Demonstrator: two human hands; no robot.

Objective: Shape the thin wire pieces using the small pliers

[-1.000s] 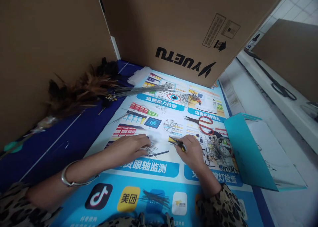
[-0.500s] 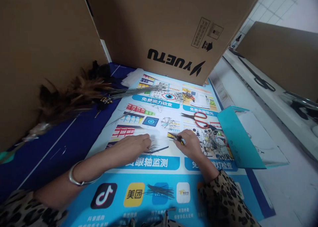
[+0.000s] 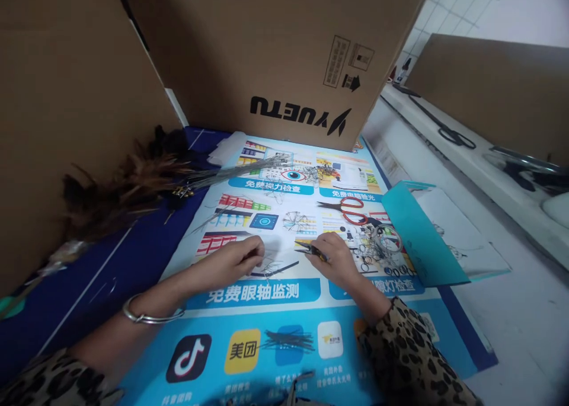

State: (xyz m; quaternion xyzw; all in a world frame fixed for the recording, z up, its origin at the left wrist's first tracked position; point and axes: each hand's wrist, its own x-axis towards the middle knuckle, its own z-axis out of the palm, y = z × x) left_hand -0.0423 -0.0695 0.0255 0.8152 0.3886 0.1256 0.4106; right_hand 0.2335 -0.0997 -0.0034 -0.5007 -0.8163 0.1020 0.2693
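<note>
My right hand is wrapped round a small pair of pliers, whose jaws point left. To its left, my left hand has its fingers pinched together; whatever is between them is hidden or too thin to make out. A few thin dark wires lie just under and beside the left fingers. Beyond the hands sits a wire piece with looping strands. Red-handled scissors lie past my right hand, and a heap of wire rings and small black parts is to its right.
A bundle of short wires lies near me on the printed sheet. Long wires and brown feathers are at the left. An open turquoise box stands at right. A large cardboard box walls off the back.
My left hand has lifted slightly and turned, with its fingers curled. The pliers have tilted in my right hand, their jaws a little lower. The camera view has shifted a little.
</note>
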